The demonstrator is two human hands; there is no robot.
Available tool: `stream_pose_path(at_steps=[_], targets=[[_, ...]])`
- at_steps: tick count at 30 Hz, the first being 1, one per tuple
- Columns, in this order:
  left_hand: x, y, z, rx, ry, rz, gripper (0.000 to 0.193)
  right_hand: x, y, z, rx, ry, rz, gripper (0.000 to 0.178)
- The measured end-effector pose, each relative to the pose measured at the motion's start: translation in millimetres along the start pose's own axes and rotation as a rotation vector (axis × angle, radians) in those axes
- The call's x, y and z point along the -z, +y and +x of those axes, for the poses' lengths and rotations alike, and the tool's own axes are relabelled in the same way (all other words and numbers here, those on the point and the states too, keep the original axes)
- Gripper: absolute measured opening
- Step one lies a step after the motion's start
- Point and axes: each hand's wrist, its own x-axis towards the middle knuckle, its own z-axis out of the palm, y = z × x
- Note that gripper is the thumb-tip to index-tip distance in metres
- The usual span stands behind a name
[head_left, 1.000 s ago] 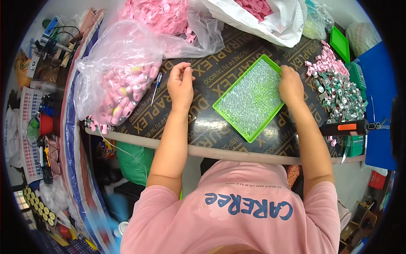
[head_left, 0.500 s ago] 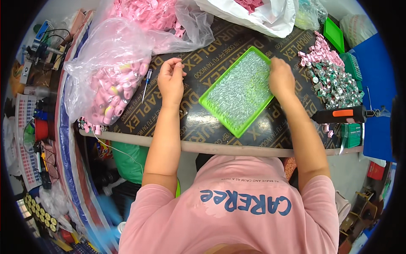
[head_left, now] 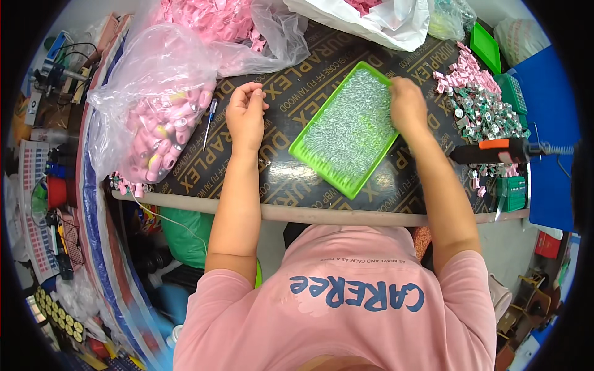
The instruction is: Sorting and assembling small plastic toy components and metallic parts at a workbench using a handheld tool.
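On the dark table (head_left: pixel 281 188), a green tray (head_left: pixel 319 169) looks full of tiny silver bits (head_left: pixel 343 117) already.
Going by the tray, the right hand (head_left: pixel 409 110), at two o'clock, touches its rim; I can't tell if it grips. The left hand (head_left: pixel 245 117), at nine o'clock, is half curled; I can't tell if it holds anything. Farther out, pink pieces (head_left: pixel 467 73) at two o'clock and green-and-silver pieces (head_left: pixel 486 115) at three lie in loose heaps. Farthest, at ten o'clock, a big clear bag (head_left: pixel 278 44) bulges with pink parts (head_left: pixel 207 25). How much is left, I can't tell.
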Motion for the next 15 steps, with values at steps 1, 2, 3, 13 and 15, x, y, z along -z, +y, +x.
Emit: stream_pose_path(at_steps=[1, 2, 3, 13, 15], targets=[[0.8, -1.0, -0.5, -0.004, -0.010, -0.010, 0.016, 0.1, -1.7, -0.7, 0.000, -0.002, 0.000, 0.015], [2.3, -1.4, -0.4, -0.002, -0.010, -0.010, 0.016, 1.1, -3.1, -0.6, 0.001, -0.016, 0.042, 0.015], [2.0, 0.3, 0.1, 0.003, -0.001, 0.008, 0.016, 3.3, -2.5, -0.2, 0.001, -0.027, 0.082, 0.016], [1.9, 5.2, 1.2, 0.065, -0.049, -0.187, 0.014, 7.8, 2.4, 13.0, -0.028, -0.096, 0.058, 0.016], [-3.9, 6.0, -5.4, -0.237, 0.037, 0.172, 0.013, 7.9, -12.7, 0.6, 0.080, -0.134, 0.092, 0.017]])
